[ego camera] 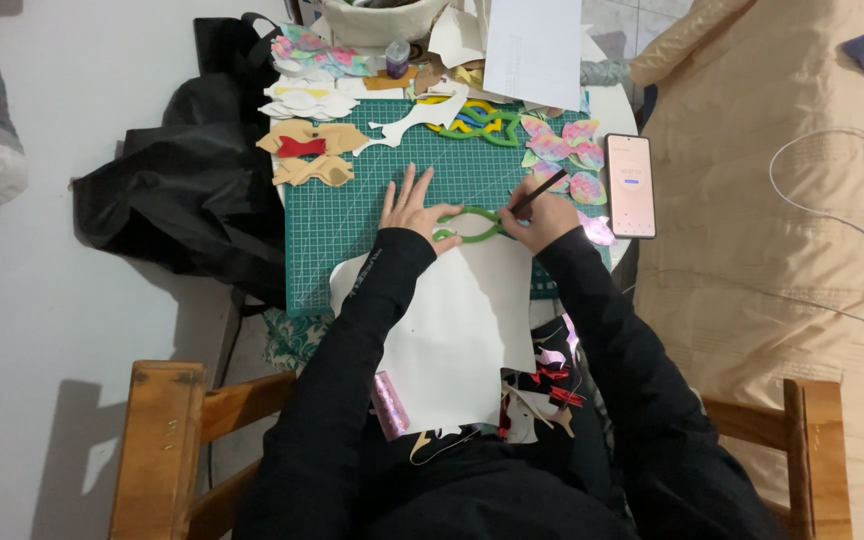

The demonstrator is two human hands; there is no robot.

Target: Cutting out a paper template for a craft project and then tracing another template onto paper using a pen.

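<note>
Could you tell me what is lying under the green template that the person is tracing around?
The green template lies on a white sheet, pinned by the left hand; the right hand holds a dark pen. The sheet overlaps the green cutting mat. Any traced lines beneath are covered.

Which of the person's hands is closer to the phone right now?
Right. The right hand, holding a dark pen at the green template, sits just left of the phone. The left hand lies flat on the cutting mat, farther left.
</note>
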